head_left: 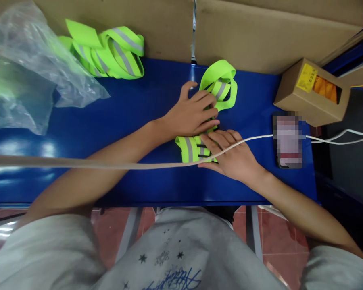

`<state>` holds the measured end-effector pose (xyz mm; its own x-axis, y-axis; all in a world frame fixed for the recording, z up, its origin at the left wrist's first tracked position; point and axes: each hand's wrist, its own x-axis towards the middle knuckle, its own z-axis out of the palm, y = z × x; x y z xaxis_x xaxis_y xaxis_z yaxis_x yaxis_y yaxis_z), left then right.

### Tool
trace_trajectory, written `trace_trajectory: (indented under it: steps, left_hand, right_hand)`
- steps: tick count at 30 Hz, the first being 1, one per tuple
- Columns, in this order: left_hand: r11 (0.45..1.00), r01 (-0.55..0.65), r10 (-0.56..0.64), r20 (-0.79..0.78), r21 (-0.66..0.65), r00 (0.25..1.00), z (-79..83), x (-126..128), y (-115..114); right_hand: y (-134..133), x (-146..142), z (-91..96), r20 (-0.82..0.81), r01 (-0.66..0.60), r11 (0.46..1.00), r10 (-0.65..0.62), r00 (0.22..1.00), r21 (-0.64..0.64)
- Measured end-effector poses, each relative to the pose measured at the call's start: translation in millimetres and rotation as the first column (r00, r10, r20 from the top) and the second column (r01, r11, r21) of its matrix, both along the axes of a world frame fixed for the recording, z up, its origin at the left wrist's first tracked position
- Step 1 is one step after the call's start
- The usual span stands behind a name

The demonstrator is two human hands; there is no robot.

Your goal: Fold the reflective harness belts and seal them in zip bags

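Neon yellow-green strap (220,89), coiled and folded

Smooth grey bands cross the flat strap, lying mid-scene on the glossy blue table (157,183), loosely coiled at the far end, folded nearer. The left hand (193,112) bends over it, fingers slightly spread; the right hand (234,157) lays its fingers together on the near folds. Whether either pinches cannot be told. Crinkled clear plastic (27,44) lies far left.

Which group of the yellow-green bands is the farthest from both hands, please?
The large bundle at the upper left, partly behind clear plastic; the looped band lies by the left hand, the lower piece by the right hand.
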<state>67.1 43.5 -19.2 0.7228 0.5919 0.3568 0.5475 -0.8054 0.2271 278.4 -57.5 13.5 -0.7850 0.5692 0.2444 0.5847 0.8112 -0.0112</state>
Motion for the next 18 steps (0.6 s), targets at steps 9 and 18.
trace_trajectory:
  steps: [9, 18]
  left_hand:
    - [0.989, 0.068, -0.057, 0.081, -0.133, 0.995, 10.1, -5, 3]
    - [0.96, -0.162, 0.195, 0.134, -0.229, 0.972, 12.5, 13, 21]
  right_hand:
    - [-2, -5, 3.2, -0.047, -0.046, 0.994, 0.042, 0.998, -0.101]
    - [-1, -5, -4.7, -0.168, -0.072, 0.994, 0.057, 0.984, -0.084]
